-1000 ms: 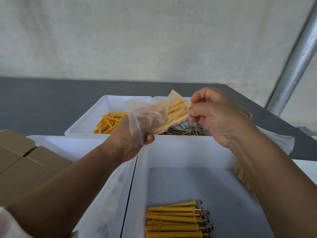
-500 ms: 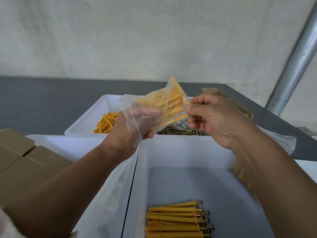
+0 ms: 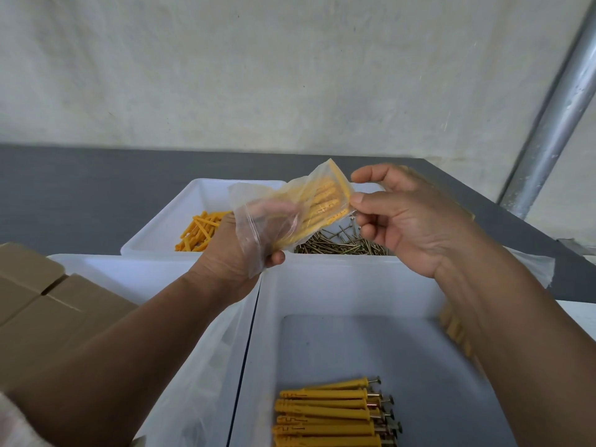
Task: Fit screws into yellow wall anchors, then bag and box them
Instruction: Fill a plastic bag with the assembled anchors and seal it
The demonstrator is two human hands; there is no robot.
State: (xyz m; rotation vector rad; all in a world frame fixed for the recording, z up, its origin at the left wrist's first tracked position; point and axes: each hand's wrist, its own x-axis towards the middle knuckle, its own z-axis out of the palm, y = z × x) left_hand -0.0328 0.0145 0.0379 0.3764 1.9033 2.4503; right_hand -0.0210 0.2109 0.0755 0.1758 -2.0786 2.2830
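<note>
Grey surface (image 3: 80, 195) carries white plastic tubs (image 3: 322, 285). Your left hand (image 3: 225, 256) clasps the clear plastic bag (image 3: 258, 201) of yellow wall anchors (image 3: 322, 204) above them, probably to steady it for sealing; your right hand (image 3: 412, 221) is released, thumb touching the bag's end.

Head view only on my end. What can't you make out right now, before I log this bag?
All from the head view:
Anchor count in the bag: pieces overlap, and the left hand covers the lower end.
Whether the right hand pinches the bag's edge: contact too small to tell.
Assembled anchors in the near tray: cut off by the bottom edge.
Yellow pieces behind the right forearm: blurred, partly hidden.
</note>
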